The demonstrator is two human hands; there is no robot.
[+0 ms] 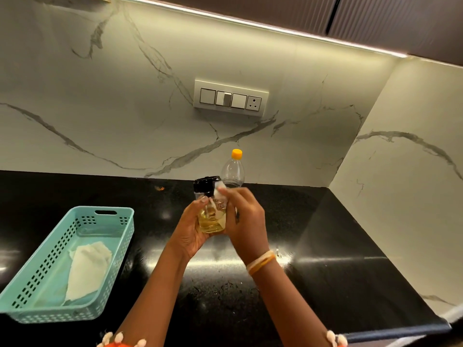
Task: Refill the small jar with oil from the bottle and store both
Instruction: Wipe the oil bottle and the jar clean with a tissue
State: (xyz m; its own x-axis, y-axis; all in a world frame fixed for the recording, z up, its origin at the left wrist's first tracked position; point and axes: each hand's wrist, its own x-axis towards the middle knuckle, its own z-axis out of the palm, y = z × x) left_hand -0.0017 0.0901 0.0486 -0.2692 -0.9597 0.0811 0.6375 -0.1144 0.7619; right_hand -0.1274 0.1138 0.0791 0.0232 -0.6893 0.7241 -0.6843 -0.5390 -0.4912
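I hold a small clear jar (210,216) with a black lid above the black counter, yellow oil filling its lower part. My left hand (190,229) grips the jar from the left and below. My right hand (244,221) presses a white tissue (219,192) against the jar's right side, just under the lid. Behind the jar stands a clear plastic bottle (233,171) with an orange cap, upright near the wall; its lower part is hidden by my hands.
A teal perforated basket (105,249) sits at the left on the black counter (338,259), with a white folded cloth (87,269) inside. A marble backsplash with a switch panel (230,97) rises behind. The counter meets a side wall at the right.
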